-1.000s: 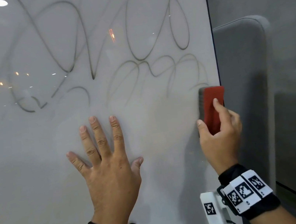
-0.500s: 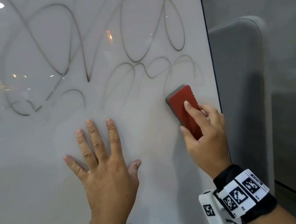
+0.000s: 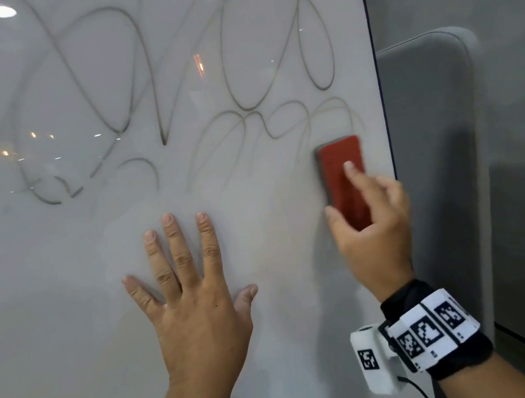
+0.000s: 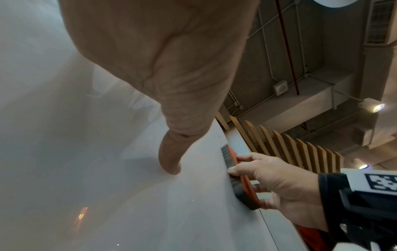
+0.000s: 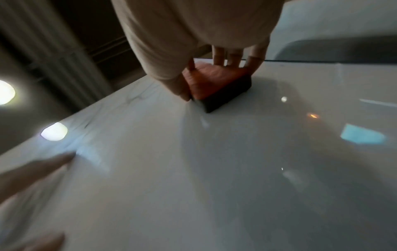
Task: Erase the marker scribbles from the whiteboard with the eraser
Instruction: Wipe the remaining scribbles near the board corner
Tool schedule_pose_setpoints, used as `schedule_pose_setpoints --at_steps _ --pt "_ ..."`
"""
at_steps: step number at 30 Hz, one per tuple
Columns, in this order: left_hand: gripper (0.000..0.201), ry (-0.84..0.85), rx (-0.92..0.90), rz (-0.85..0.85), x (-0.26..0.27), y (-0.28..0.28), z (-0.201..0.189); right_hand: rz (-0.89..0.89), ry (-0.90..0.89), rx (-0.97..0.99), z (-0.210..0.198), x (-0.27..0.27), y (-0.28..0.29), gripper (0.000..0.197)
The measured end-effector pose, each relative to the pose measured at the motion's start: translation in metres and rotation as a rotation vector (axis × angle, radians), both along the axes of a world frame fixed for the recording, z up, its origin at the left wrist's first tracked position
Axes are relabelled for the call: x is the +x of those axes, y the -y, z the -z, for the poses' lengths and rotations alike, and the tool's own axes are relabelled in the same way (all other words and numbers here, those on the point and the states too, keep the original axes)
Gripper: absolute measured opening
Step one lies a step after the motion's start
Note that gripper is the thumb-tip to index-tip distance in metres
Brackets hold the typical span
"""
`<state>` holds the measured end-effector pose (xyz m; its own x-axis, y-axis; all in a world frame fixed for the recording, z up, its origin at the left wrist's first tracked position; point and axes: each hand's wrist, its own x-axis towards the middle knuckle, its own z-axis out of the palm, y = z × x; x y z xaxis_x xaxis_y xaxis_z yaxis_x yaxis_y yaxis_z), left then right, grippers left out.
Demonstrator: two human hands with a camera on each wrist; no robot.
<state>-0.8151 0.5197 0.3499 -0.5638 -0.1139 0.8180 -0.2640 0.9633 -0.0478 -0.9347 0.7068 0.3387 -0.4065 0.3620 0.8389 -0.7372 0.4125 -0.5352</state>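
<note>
A white whiteboard [image 3: 63, 299] fills the head view, with grey marker scribbles [image 3: 245, 74] looping across its upper half. My right hand [image 3: 372, 236] grips a red eraser [image 3: 340, 169] with a dark felt side, pressed flat on the board near its right edge, just under the lowest loops. In the left wrist view the eraser [image 4: 233, 163] lies edge-on against the board, thumb and fingers curled round it. The right wrist view shows the eraser [image 5: 214, 84] under my fingers. My left hand [image 3: 194, 295] lies flat on the board, fingers spread, below the scribbles.
The board's dark right edge [image 3: 377, 77] runs close beside the eraser. A grey padded panel [image 3: 439, 171] stands just behind it at the right. The lower board below both hands carries no marks.
The eraser went from the board's right edge leftward and tilted, then back to the right and upright near the edge. The left hand has stayed flat in place.
</note>
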Motion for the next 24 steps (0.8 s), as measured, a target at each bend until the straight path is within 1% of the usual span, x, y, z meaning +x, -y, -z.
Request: schedule_pose_setpoints --at_steps 1,2,3,5,8,10,13,16,18,20,21,22,24 --pt "0.123 0.005 0.003 0.002 0.0 0.0 0.0 -0.01 0.045 -0.094 -0.003 -0.002 -0.001 0.062" --pt "0.123 0.01 0.007 0.002 0.0 -0.001 0.0 -0.018 0.071 -0.143 -0.005 0.0 0.003 0.063" --pt "0.124 0.017 0.013 0.0 0.001 -0.002 0.0 -0.025 0.074 -0.146 -0.005 0.004 0.01 0.063" --pt "0.126 0.041 0.032 -0.006 0.001 -0.005 -0.002 -0.072 0.05 -0.085 -0.002 0.017 0.026 0.067" --pt "0.126 0.078 0.073 -0.004 0.003 -0.013 -0.006 -0.203 0.025 -0.008 0.002 0.036 0.045 0.068" --pt "0.117 0.081 0.051 0.059 0.004 -0.024 -0.008 -0.29 0.01 0.049 0.002 0.046 0.054 0.065" --pt "0.098 0.039 -0.019 0.213 -0.001 -0.04 -0.009 -0.397 -0.028 0.161 0.001 0.054 0.058 0.059" --pt "0.089 -0.045 -0.04 0.253 -0.01 -0.044 -0.01 -0.47 -0.039 0.216 -0.003 0.05 0.047 0.063" --pt "0.083 -0.091 -0.054 0.248 -0.015 -0.042 -0.006 -0.405 -0.104 0.282 -0.007 0.045 0.034 0.057" --pt "0.081 -0.126 -0.074 0.246 -0.018 -0.041 -0.002 -0.245 -0.148 0.294 -0.011 0.037 0.019 0.045" --pt "0.08 -0.146 -0.083 0.244 -0.018 -0.04 -0.001 -0.163 -0.137 0.27 -0.012 0.031 0.013 0.044" --pt "0.078 -0.171 -0.09 0.241 -0.018 -0.038 0.001 -0.102 -0.093 0.25 -0.013 0.025 0.007 0.048" --pt "0.07 -0.239 -0.083 0.218 -0.017 -0.031 -0.001 -0.053 0.072 0.284 -0.012 0.016 0.0 0.065"
